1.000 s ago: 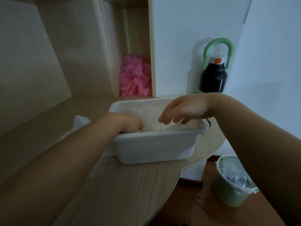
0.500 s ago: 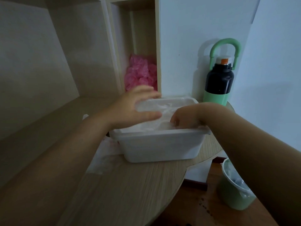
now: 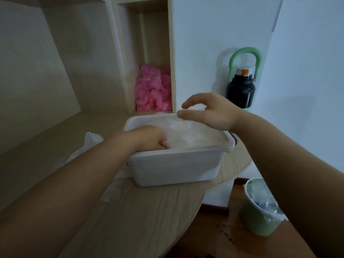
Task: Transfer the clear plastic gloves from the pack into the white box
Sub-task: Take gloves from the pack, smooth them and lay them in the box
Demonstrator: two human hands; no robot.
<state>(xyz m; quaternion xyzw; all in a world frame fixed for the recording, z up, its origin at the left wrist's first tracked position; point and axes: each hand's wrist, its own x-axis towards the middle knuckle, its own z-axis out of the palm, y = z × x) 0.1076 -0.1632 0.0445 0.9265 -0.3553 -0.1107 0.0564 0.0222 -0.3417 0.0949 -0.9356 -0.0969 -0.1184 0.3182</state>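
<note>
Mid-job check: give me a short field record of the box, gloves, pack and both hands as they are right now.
box: white box, on the wooden desk, open
gloves: clear gloves heaped in the box, near rim height
pack: crumpled plastic pack on the desk, left of the box
left hand: left hand fist down in the gloves, near-left corner
right hand: right hand open, fingers spread, over the far side

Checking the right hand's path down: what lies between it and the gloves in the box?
Nothing. In the head view the open right hand hovers just above the clear gloves in the white box.
</note>
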